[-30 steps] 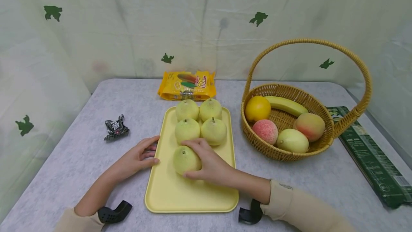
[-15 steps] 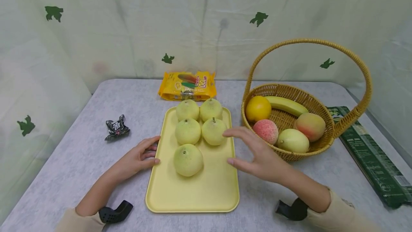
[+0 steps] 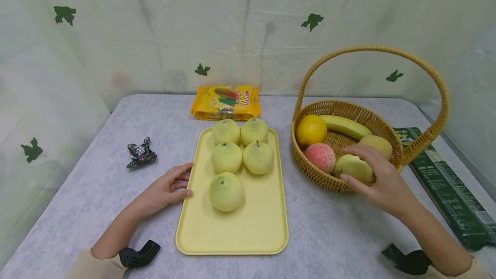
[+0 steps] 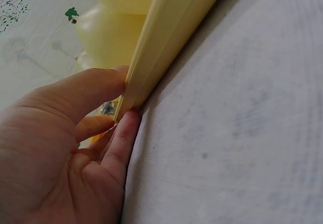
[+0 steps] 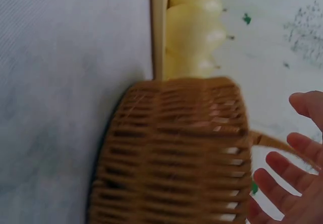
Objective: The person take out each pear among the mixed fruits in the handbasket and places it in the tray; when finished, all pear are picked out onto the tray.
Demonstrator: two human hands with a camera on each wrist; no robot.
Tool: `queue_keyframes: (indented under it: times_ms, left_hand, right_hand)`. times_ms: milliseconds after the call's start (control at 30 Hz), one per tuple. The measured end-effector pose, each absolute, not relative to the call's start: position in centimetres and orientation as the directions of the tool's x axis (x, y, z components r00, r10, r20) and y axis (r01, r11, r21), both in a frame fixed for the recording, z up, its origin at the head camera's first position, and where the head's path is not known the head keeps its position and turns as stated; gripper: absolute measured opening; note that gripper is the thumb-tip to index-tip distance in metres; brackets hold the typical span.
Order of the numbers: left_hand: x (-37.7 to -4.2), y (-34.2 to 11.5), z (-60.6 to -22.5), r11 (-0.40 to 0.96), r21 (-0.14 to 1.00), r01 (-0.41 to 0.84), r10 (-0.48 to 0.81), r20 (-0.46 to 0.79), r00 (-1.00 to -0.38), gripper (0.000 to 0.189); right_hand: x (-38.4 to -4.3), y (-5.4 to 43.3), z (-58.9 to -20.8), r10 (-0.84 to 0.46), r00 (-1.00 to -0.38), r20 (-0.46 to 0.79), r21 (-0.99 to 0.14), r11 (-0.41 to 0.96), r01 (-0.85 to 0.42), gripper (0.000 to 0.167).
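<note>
My left hand [image 3: 160, 193] rests at the left edge of a yellow tray [image 3: 232, 238]. In the left wrist view its thumb and fingertips touch the tray's rim and outer wall. Several round, pale green pears [image 3: 226, 192] stand on the tray. My right hand [image 3: 387, 186] hovers over the front right of a wicker basket [image 3: 311, 175], fingers spread and apart. Thumb and fingers frame a pale green oval fruit [image 3: 351, 167] there, with nothing gripped. The right wrist view shows the same spread fingers [image 5: 282, 188] beside the basket's woven wall.
The basket also holds an orange [image 3: 311, 130], a banana [image 3: 345, 126], a pink peach [image 3: 320, 157] and another peach [image 3: 377, 145]. A yellow packet [image 3: 226, 102] lies behind the tray, a black wrapped sweet [image 3: 141, 153] to its left. A green package [image 3: 451, 188] lies at right.
My right hand has let go of the front pear on the tray and moved right to over the basket. My left hand stays at the tray's edge.
</note>
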State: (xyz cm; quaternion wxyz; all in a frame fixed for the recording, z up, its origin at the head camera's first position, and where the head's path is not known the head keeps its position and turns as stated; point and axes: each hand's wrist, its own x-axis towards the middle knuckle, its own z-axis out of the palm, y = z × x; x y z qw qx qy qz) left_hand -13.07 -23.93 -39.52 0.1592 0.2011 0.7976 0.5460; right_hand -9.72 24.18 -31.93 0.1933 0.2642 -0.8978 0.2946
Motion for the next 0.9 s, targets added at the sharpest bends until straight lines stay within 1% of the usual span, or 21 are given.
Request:
queue_keyframes:
  times_ms: [200, 367, 500, 733, 900]
  left_hand:
    - [-13.0, -23.9, -39.5, 0.325, 0.935, 0.142, 0.491, -0.039, -0.870, 0.074]
    - [-13.0, -23.9, -39.5, 0.330, 0.934, 0.140, 0.491, -0.042, -0.870, 0.074]
    - [-13.0, -23.9, -39.5, 0.339, 0.930, 0.140, 0.487, -0.047, -0.872, 0.074]
    - [-13.0, -23.9, -39.5, 0.340, 0.930, 0.139, 0.484, -0.046, -0.874, 0.074]
    - [-13.0, -23.9, -39.5, 0.334, 0.932, 0.142, 0.487, -0.041, -0.872, 0.074]
  right_hand:
    - [-10.4, 25.7, -32.7, -0.330, -0.848, 0.415, -0.433, 0.749, -0.502, 0.048]
    - [-10.9, 26.5, -32.9, -0.335, -0.884, 0.325, -0.441, 0.773, -0.455, 0.047]
    - [-11.4, 27.0, -33.0, -0.365, -0.887, 0.282, -0.428, 0.780, -0.457, 0.047]
    - [-12.0, 27.5, -32.8, -0.423, -0.873, 0.244, -0.408, 0.772, -0.488, 0.045]
    - [-12.5, 27.6, -32.4, -0.448, -0.876, 0.178, -0.429, 0.766, -0.479, 0.046]
